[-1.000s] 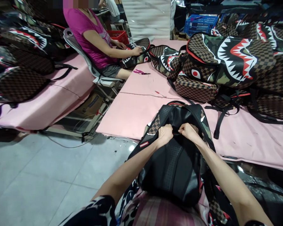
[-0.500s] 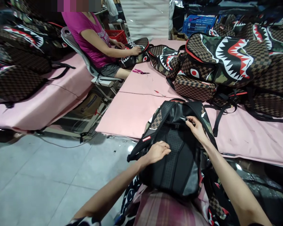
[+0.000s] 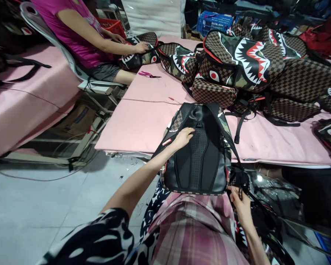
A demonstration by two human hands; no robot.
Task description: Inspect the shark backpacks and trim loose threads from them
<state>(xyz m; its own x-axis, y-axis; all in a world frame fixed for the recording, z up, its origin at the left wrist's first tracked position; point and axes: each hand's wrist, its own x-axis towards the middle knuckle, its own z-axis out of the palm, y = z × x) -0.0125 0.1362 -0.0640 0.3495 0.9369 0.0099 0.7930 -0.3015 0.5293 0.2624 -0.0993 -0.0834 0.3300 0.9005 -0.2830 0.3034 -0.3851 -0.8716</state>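
Observation:
A black-backed backpack (image 3: 197, 158) with checkered and camouflage sides leans from my lap against the table edge, its padded back and shoulder straps facing me. My left hand (image 3: 184, 138) lies on the upper back panel, fingers outstretched and holding nothing. Down at the bag's lower right corner is my right hand (image 3: 241, 204). Its thumb and forefinger are at the corner edge, and a small dark tool (image 3: 240, 193) is tucked in its fingers; the tool's kind cannot be made out.
Shark-mouth backpacks (image 3: 251, 62) are piled on the pink table (image 3: 132, 125). Pink-handled pliers (image 3: 149, 74) and a small red-handled tool (image 3: 174, 100) lie there too. A seated person in a magenta shirt (image 3: 79, 36) handles another bag. More bags hang or lie low on my right.
My right hand has moved from the bag's upper part down to its lower right corner. My left hand has slid up the back panel. The view has shifted to the right.

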